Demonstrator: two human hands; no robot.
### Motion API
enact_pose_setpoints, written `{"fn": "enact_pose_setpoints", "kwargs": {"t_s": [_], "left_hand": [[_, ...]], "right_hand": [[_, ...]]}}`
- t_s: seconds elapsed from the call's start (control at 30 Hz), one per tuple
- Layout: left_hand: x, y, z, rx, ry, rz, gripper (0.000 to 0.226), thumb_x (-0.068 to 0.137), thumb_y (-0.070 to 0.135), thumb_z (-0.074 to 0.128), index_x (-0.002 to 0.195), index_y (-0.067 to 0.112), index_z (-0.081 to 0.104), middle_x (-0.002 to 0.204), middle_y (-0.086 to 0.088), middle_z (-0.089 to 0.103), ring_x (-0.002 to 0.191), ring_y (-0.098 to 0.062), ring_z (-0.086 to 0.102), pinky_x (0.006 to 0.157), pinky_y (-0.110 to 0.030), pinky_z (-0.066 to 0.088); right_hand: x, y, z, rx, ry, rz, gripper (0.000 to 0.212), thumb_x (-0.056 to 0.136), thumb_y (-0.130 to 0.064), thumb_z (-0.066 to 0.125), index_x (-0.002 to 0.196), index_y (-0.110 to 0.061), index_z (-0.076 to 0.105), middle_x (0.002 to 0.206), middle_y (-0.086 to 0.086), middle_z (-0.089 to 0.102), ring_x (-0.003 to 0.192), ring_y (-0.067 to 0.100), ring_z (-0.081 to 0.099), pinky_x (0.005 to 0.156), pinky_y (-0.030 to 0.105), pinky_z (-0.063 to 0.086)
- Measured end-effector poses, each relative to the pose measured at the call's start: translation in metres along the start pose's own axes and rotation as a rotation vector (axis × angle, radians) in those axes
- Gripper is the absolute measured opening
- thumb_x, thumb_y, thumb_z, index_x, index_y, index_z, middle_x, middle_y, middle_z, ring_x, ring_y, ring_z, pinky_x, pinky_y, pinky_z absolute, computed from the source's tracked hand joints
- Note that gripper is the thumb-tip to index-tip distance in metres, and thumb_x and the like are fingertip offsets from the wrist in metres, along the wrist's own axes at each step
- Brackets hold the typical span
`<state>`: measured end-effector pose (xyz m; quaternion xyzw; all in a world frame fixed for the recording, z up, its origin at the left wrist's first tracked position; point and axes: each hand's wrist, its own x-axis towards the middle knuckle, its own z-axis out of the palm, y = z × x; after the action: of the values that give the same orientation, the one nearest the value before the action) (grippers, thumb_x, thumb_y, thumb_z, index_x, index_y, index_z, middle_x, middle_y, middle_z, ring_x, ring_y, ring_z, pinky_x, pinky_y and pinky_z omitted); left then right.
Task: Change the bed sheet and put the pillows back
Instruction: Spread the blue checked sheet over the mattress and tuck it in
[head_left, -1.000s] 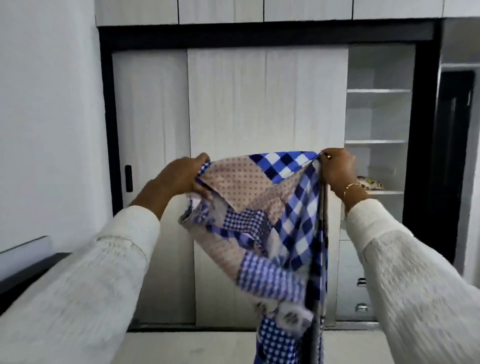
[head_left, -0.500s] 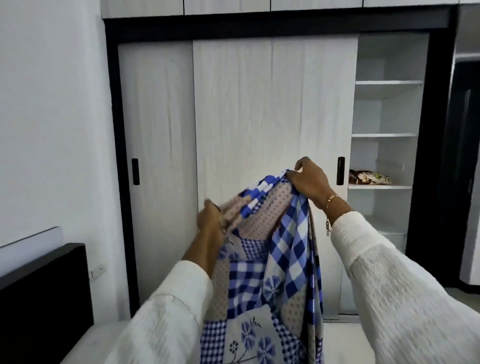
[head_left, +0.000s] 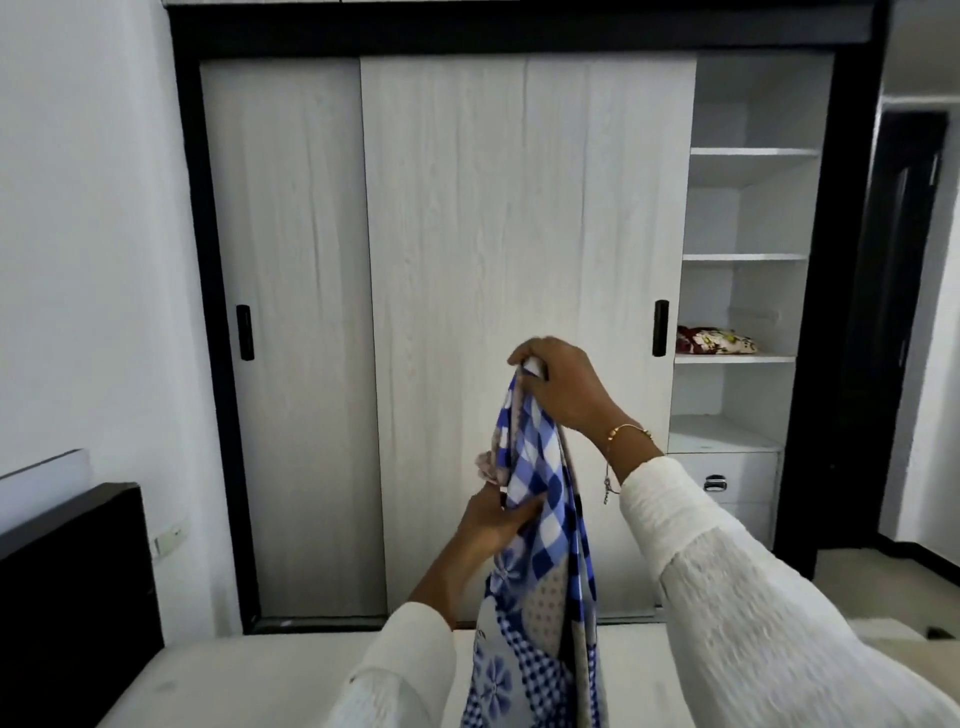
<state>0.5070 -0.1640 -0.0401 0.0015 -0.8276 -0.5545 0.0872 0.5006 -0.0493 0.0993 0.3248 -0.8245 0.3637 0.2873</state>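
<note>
White sleeves reach in over the bare mattress (head_left: 291, 670), and between them hangs the blue checked bed sheet (head_left: 535, 561), gathered into a long drape down toward the bed. Left hand (head_left: 493, 519) lower, fingers closed on a fold at the sheet's edge; right hand (head_left: 561, 384) higher, pinching the top corner tight, gold bracelet at the wrist. Dark headboard (head_left: 67, 561) at left. Behind, the wardrobe (head_left: 519, 260), a folded floral cloth (head_left: 714, 340) on its open shelf

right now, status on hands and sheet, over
Right hand grips sheet top, held high. Left hand touches it lower, grip unclear. Sheet hangs bunched over bare mattress. Nothing in the way.
</note>
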Motion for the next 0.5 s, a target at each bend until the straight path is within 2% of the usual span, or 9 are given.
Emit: {"fn": "enact_pose_setpoints", "kwargs": {"t_s": [0.03,0.1,0.2,0.23,0.3,0.33,0.4,0.43,0.5], "left_hand": [[0.005,0.007,-0.001,0.136,0.067,0.001,0.054,0.090,0.040,0.057,0.127,0.002,0.051,0.119,-0.020,0.062,0.102,-0.031,0.061,0.078,-0.033,0.048],[0.019,0.036,-0.008,0.217,0.226,0.084,0.058,0.093,0.039,0.050,0.122,-0.011,0.048,0.112,-0.031,0.059,0.100,-0.040,0.059,0.074,-0.039,0.044],[0.034,0.097,-0.025,0.192,0.395,0.275,0.044,0.097,0.035,0.044,0.119,-0.002,0.054,0.110,-0.027,0.062,0.102,-0.038,0.060,0.079,-0.035,0.044],[0.039,0.117,-0.034,0.130,0.461,0.320,0.041,0.098,0.033,0.043,0.121,0.001,0.055,0.114,-0.025,0.061,0.106,-0.036,0.059,0.083,-0.036,0.043],[0.044,0.154,-0.051,0.007,0.539,0.388,0.039,0.099,0.031,0.041,0.125,0.005,0.053,0.122,-0.021,0.058,0.113,-0.034,0.055,0.087,-0.034,0.042],[0.046,0.169,-0.059,-0.036,0.546,0.424,0.039,0.099,0.030,0.040,0.127,0.005,0.051,0.125,-0.020,0.057,0.114,-0.033,0.054,0.088,-0.033,0.041],[0.047,0.190,-0.072,-0.095,0.558,0.508,0.038,0.100,0.026,0.039,0.128,0.003,0.050,0.124,-0.020,0.057,0.114,-0.032,0.054,0.088,-0.032,0.041],[0.047,0.196,-0.077,-0.091,0.572,0.546,0.037,0.100,0.026,0.039,0.127,0.003,0.050,0.123,-0.020,0.058,0.114,-0.032,0.054,0.088,-0.032,0.041],[0.045,0.203,-0.087,0.007,0.640,0.577,0.036,0.100,0.027,0.039,0.126,0.005,0.052,0.122,-0.019,0.059,0.112,-0.031,0.055,0.086,-0.031,0.041]], "right_hand": [[0.004,-0.005,-0.004,0.075,0.069,-0.016,0.026,0.082,0.006,0.056,0.105,-0.005,0.060,0.099,0.011,0.059,0.089,0.020,0.055,0.069,0.009,0.033],[0.010,-0.013,-0.016,0.315,0.218,-0.014,0.039,0.082,0.001,0.061,0.117,-0.011,0.050,0.095,0.005,0.052,0.075,0.009,0.051,0.069,0.007,0.039],[0.008,0.000,-0.024,0.378,0.426,0.076,0.075,0.081,-0.019,0.070,0.141,-0.015,0.025,0.119,0.000,0.041,0.098,0.008,0.048,0.089,0.011,0.041],[0.003,0.011,-0.020,0.330,0.426,0.122,0.084,0.079,-0.027,0.071,0.144,-0.016,0.020,0.124,0.000,0.040,0.106,0.011,0.047,0.094,0.016,0.040],[-0.011,0.033,-0.009,0.265,0.292,0.218,0.089,0.077,-0.033,0.073,0.145,-0.017,0.018,0.124,0.005,0.050,0.112,0.022,0.052,0.096,0.038,0.045],[-0.017,0.039,-0.005,0.214,0.181,0.305,0.083,0.078,-0.030,0.072,0.143,-0.016,0.023,0.117,0.008,0.056,0.106,0.028,0.056,0.092,0.042,0.048],[-0.017,0.050,-0.004,0.101,0.013,0.459,0.041,0.083,-0.019,0.065,0.119,-0.008,0.051,0.104,0.012,0.061,0.090,0.031,0.060,0.089,0.045,0.049],[-0.014,0.049,-0.010,0.024,-0.017,0.502,0.018,0.085,-0.015,0.061,0.099,-0.003,0.058,0.095,0.012,0.061,0.084,0.028,0.060,0.088,0.043,0.048],[0.003,0.047,-0.029,-0.102,0.084,0.516,0.011,0.085,-0.008,0.058,0.085,0.002,0.061,0.089,0.016,0.061,0.090,0.021,0.060,0.082,0.039,0.045]]}}
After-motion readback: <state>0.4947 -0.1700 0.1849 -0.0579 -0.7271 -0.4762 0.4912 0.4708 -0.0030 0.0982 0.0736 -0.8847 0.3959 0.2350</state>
